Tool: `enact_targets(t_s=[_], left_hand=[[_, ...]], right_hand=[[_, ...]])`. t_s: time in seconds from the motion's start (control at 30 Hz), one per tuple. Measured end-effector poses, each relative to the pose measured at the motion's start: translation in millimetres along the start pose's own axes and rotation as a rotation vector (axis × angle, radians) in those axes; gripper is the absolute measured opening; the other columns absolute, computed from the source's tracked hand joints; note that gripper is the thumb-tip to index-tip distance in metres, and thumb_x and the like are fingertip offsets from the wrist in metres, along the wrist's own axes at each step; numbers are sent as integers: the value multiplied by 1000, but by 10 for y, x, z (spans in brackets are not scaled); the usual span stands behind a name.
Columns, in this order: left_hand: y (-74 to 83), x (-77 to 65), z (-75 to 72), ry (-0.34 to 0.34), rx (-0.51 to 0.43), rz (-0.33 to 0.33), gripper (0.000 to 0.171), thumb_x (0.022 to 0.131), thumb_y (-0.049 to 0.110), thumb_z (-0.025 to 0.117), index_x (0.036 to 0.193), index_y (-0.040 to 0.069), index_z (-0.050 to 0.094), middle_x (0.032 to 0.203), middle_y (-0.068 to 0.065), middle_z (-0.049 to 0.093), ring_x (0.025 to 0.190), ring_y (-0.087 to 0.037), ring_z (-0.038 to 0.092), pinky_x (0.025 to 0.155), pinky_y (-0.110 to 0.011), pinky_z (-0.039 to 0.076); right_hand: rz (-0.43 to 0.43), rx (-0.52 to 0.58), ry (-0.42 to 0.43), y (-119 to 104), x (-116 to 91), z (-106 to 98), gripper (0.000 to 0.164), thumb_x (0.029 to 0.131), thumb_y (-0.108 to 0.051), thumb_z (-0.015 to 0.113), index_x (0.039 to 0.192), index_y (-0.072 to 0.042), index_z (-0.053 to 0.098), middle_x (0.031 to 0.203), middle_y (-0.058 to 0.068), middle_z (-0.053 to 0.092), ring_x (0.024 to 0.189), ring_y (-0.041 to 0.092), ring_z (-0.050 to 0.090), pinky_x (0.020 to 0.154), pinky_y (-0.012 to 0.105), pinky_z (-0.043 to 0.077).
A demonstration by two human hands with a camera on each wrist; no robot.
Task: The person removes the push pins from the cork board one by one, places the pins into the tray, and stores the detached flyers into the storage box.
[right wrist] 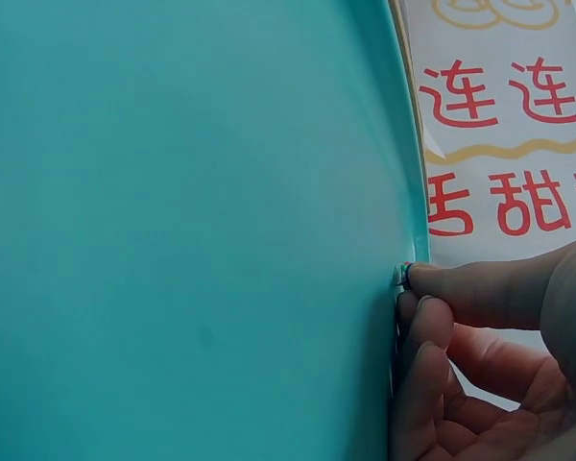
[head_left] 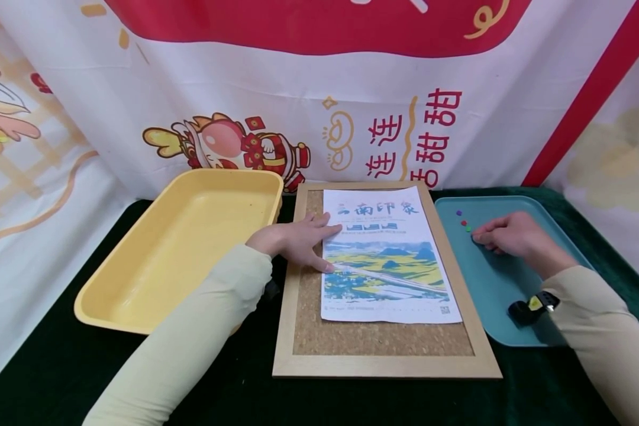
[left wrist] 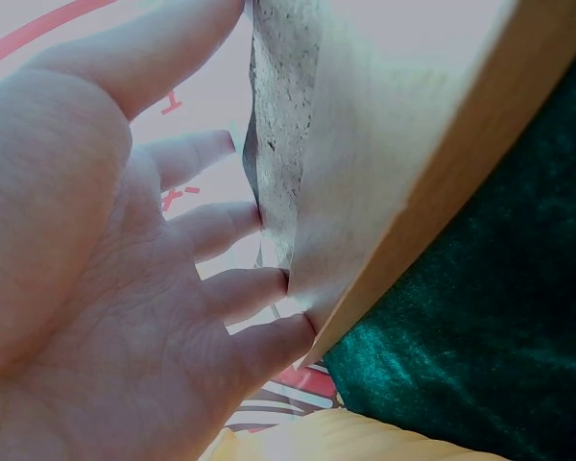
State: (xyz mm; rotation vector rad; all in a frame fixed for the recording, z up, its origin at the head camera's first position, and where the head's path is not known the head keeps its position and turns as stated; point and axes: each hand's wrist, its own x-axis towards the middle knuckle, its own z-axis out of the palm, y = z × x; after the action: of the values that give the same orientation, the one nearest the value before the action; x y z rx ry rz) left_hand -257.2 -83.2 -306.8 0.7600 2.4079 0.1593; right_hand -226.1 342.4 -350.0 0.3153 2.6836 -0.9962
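Note:
My left hand (head_left: 302, 239) lies with spread fingers across the left side of a framed corkboard (head_left: 383, 340), its fingertips on the left edge of a printed sheet (head_left: 389, 260). In the left wrist view its palm (left wrist: 125, 279) and straight fingers show beside the wooden frame. At the left part of a blue tray (head_left: 511, 307), my right hand (head_left: 511, 236) has thumb and fingertips together, pinching what looks like a small dark push pin (right wrist: 409, 275), mostly hidden. Close to those fingertips lie tiny coloured push pins: a green one (head_left: 468, 229), a red one (head_left: 464, 223) and a purple one (head_left: 459, 213).
A deep yellow basin (head_left: 178, 254) stands left of the corkboard, under my left forearm. Dark green cloth (head_left: 234, 384) covers the table. Behind everything hangs a white and red printed cloth (head_left: 298, 83). The blue tray sits close against the board's right side.

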Motion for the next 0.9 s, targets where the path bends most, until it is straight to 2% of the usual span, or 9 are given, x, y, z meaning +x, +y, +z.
enact_targets(t_s=[0.4,0.63,0.9], left_hand=[[-3,10,8,3,-2,3,94,101,54,68,173,29,13,181,-5,-7,167,-37,-13,135,-60,4],[4,17,12,5,0,3,94,100,55,68,173,30,13,181,-5,-7,167,-36,-13,135,-60,3],[-6,12,13,9,-6,-1,94,100,55,68,172,30,13,181,-5,-7,167,-36,-14,135,-59,3]], right_hand=[[-8,-3,-1,-13,-8,-16,43,109,-26,60,139,5,63,117,21,67,99,31,56,82,35,48],[-20,-38,1,-4,-3,-24,42,109,-26,59,137,6,64,118,23,67,99,32,56,82,35,49],[-5,-48,-24,-19,23,-52,48,108,-32,62,138,7,62,110,19,68,99,31,57,85,39,50]])
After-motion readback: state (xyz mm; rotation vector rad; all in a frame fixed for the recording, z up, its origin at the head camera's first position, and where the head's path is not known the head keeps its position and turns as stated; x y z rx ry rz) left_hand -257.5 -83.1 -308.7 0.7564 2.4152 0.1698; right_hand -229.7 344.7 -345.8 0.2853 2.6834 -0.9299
